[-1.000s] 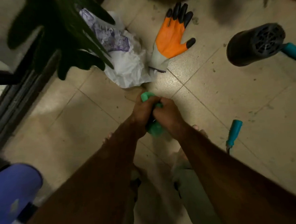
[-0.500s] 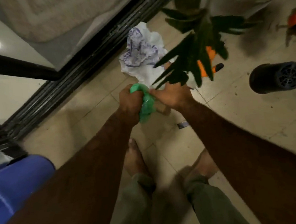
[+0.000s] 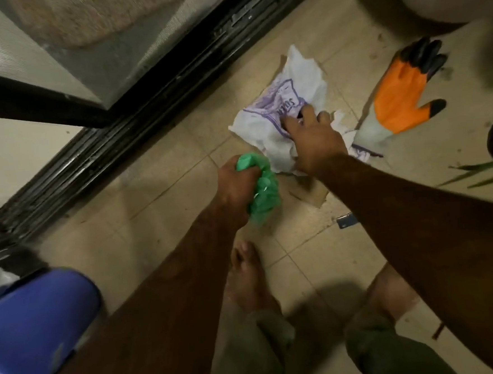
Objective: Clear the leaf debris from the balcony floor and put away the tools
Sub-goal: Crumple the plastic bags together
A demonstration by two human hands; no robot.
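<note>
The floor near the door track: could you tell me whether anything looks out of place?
Yes: a crumpled white bag lies on the floor under the right hand, a single orange glove lies beside it, and a small grey scrap sits nearby.

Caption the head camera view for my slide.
Left hand grips crumpled green plastic bag; right hand touches white purple-printed bag beside orange glove.

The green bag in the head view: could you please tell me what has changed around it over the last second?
The right hand let go of the green bag and reached forward onto the crumpled white bag; whether it grips it yet is unclear. The left hand still grips the green bag, and the orange glove still lies on the floor beside the white bag.
</note>
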